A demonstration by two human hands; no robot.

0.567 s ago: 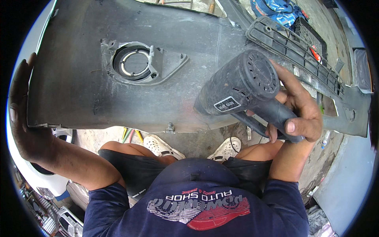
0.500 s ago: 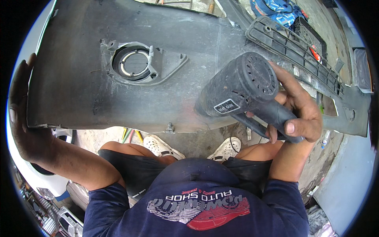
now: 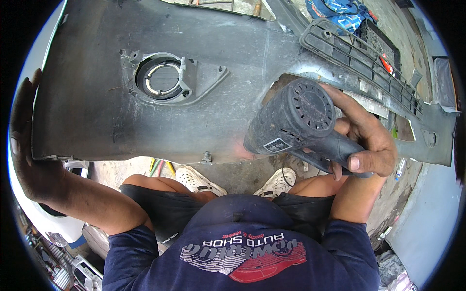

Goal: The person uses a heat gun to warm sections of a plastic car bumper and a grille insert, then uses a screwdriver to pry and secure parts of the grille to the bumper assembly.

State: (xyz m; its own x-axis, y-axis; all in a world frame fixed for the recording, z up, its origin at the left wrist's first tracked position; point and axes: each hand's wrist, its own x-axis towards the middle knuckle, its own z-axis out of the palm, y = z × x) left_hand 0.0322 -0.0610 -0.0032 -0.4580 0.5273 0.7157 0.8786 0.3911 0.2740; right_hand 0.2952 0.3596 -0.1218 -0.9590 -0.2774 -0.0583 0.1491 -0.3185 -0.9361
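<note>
Pointing black hot-air gun (image 3: pixel 291 114) down at the lower edge of a big dark bumper-like panel (image 3: pixel 82 106); gun sits right of panel middle, covering part of a cut-out. Nozzle end is near a pinkish patch (image 3: pixel 242 149); can't tell if it touches. Right hand (image 3: pixel 371 140) has fingers and thumb wrapped around the gun handle, trigger finger not clear. Left hand (image 3: pixel 26 140) lies against the panel's left edge, fingers stretched long, not curled around anything.

Step in hand looks like warming that edge area, 1 hand on gun, 1 steadying. Next move likely calls for an even gap between nozzle and plastic, left hand clear of the hot air.

Panel surface: scuffed, dusty, whitish scratches. Round housing (image 3: pixel 162 80) with a pale ring at upper left, small clip (image 3: pixel 207 157) on the lower edge, slatted grille (image 3: pixel 359 60) at upper right.

Room: concrete floor (image 3: pixel 238 169) below, 2 white shoes (image 3: pixel 201 180) on it, yellow stick (image 3: pixel 171 168) and other coloured sticks beside them. Blue bag (image 3: pixel 337 14) past the grille. White car part (image 3: pixel 53 223) lower left, blurry clutter below it. Grey-blue surface (image 3: pixel 432 208) far right.
</note>
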